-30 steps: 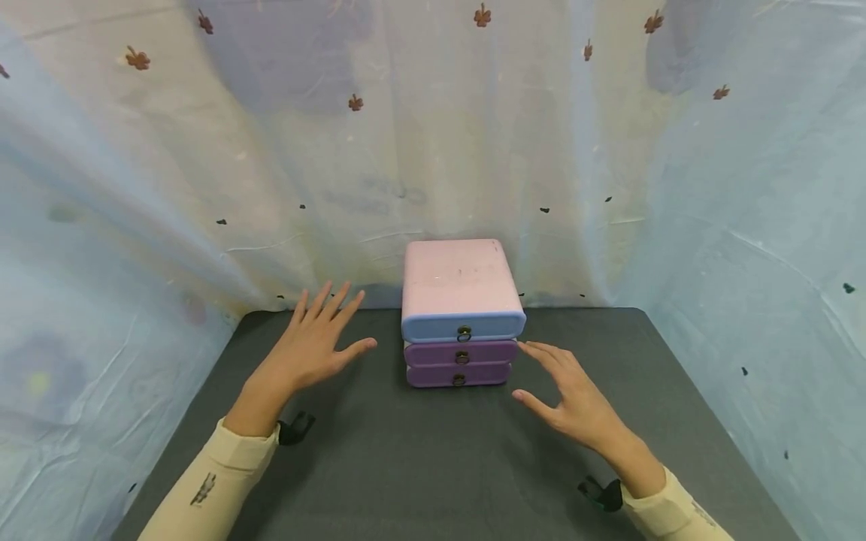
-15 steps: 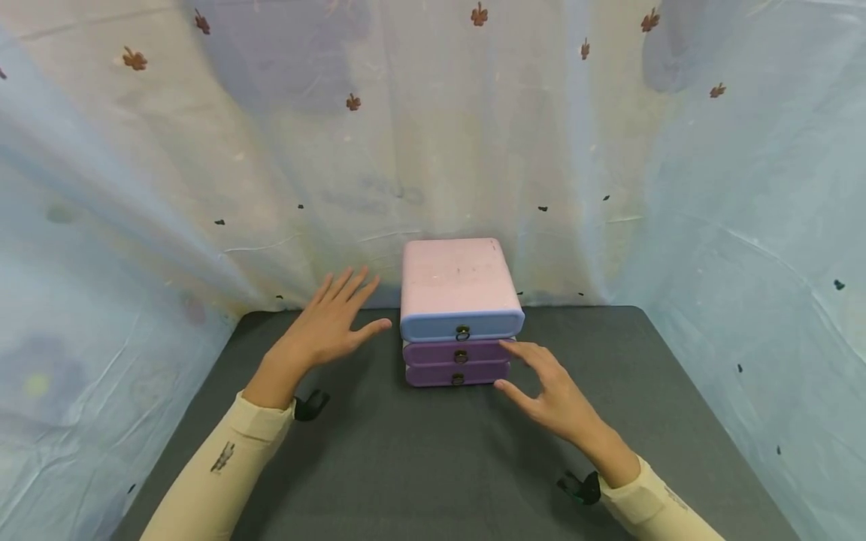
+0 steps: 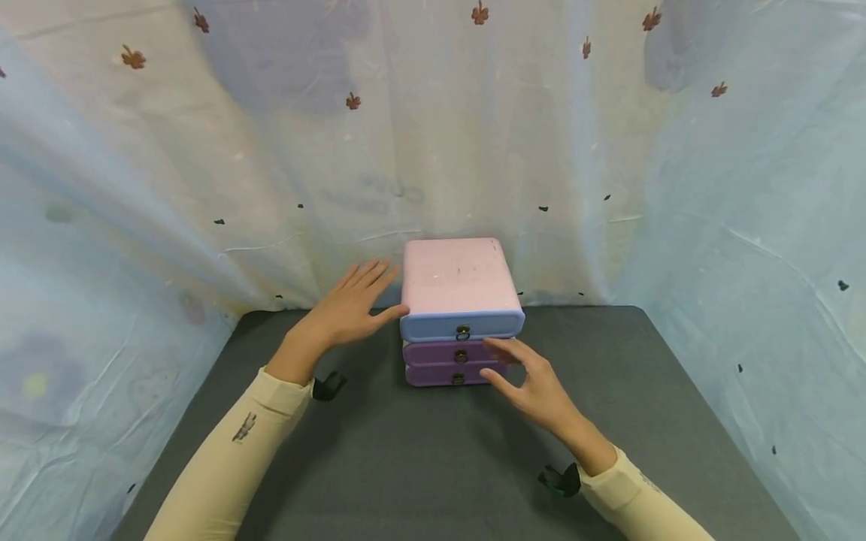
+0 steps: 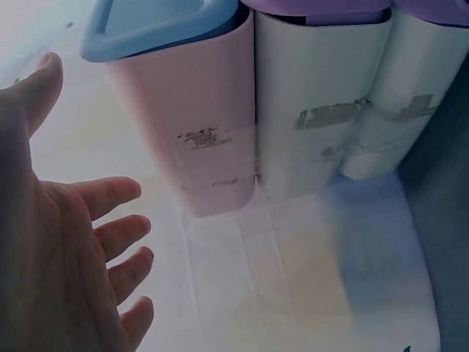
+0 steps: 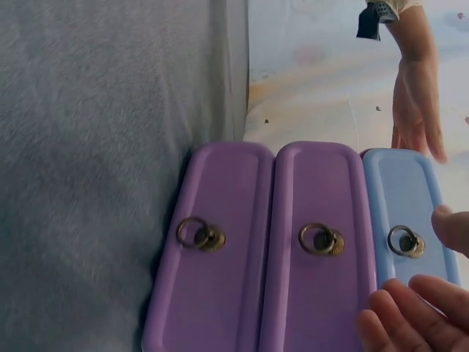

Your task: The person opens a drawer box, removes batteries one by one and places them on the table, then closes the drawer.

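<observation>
A small stack of three drawers stands at the back of the table, its pink top (image 3: 460,274) uppermost. The top drawer has a blue front (image 3: 433,327); the two below have purple fronts (image 5: 220,293). Each front carries a brass ring pull (image 5: 322,240). My left hand (image 3: 348,312) hovers by the stack's upper left side, fingers spread, holding nothing; the left wrist view shows it apart from the pink side wall (image 4: 190,132). In front of the right part of the drawers is my right hand (image 3: 531,379), fingers slightly bent and nothing in it.
The stack rests on a dark grey table (image 3: 433,466). A patterned pale cloth (image 3: 338,173) hangs behind it and along both sides. Clear tape (image 4: 286,150) runs across the side walls of the drawer units.
Both hands have moved in toward the drawer stack: the left hand rightward and farther away from me, the right hand leftward. The stack has stayed where it was.
</observation>
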`<state>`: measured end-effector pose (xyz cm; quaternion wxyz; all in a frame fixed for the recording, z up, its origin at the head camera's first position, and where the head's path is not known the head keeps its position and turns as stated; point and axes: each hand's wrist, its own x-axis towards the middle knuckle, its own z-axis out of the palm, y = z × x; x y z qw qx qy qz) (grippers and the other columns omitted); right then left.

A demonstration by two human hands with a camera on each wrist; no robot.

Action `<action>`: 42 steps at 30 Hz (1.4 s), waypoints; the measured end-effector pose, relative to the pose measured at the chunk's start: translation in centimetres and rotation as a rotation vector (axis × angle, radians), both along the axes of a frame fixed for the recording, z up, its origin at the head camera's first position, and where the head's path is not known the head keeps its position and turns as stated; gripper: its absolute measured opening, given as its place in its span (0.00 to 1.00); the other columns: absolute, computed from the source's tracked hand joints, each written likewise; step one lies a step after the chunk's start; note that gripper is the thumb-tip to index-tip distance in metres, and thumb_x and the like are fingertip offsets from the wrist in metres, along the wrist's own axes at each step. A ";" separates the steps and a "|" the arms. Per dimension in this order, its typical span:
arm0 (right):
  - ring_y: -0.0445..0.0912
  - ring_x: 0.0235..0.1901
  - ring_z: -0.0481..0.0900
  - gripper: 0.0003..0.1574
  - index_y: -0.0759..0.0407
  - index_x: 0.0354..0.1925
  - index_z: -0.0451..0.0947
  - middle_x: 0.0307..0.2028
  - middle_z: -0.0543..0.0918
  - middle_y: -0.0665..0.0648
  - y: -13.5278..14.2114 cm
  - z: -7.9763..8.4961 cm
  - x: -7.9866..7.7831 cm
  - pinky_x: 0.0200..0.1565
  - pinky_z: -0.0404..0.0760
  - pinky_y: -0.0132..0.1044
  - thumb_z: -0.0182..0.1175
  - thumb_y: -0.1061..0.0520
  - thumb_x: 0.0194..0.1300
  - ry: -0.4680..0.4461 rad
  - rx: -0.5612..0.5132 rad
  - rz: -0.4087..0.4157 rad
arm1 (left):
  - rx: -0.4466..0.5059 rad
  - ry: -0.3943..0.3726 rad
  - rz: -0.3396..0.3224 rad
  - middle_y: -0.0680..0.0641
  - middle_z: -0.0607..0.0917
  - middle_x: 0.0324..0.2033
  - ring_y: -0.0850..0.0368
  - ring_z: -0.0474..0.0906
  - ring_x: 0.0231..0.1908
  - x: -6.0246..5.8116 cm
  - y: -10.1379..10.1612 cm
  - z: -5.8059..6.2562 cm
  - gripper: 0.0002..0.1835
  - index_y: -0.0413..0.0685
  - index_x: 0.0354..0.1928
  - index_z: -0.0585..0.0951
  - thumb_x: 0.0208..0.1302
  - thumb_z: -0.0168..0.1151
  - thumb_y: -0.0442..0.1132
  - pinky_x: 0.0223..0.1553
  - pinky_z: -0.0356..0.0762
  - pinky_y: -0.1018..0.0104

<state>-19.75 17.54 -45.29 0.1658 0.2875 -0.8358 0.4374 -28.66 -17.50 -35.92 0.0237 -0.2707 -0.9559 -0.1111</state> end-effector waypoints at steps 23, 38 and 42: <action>0.58 0.55 0.86 0.28 0.66 0.68 0.79 0.58 0.87 0.65 -2.4 -0.4 -0.9 0.59 0.86 0.40 0.69 0.64 0.73 -0.217 -0.267 0.082 | -0.005 -0.070 -0.056 0.46 0.41 0.87 0.49 0.34 0.86 -3.5 3.9 1.0 0.52 0.51 0.88 0.43 0.78 0.46 0.73 0.85 0.31 0.47; 0.48 0.56 0.86 0.24 0.68 0.67 0.79 0.60 0.85 0.68 -3.4 -0.3 -0.8 0.56 0.85 0.31 0.66 0.63 0.77 -0.362 -0.427 0.098 | -0.039 -0.089 -0.045 0.49 0.37 0.87 0.53 0.29 0.86 -4.0 4.4 0.7 0.55 0.52 0.88 0.38 0.76 0.45 0.75 0.85 0.29 0.52; 0.56 0.58 0.85 0.24 0.70 0.67 0.77 0.60 0.84 0.72 -3.7 -0.5 -0.8 0.56 0.86 0.31 0.64 0.64 0.78 -0.389 -0.470 0.123 | -0.069 -0.058 -0.048 0.50 0.36 0.87 0.55 0.29 0.86 -4.2 4.3 0.3 0.56 0.52 0.88 0.37 0.76 0.41 0.78 0.85 0.29 0.55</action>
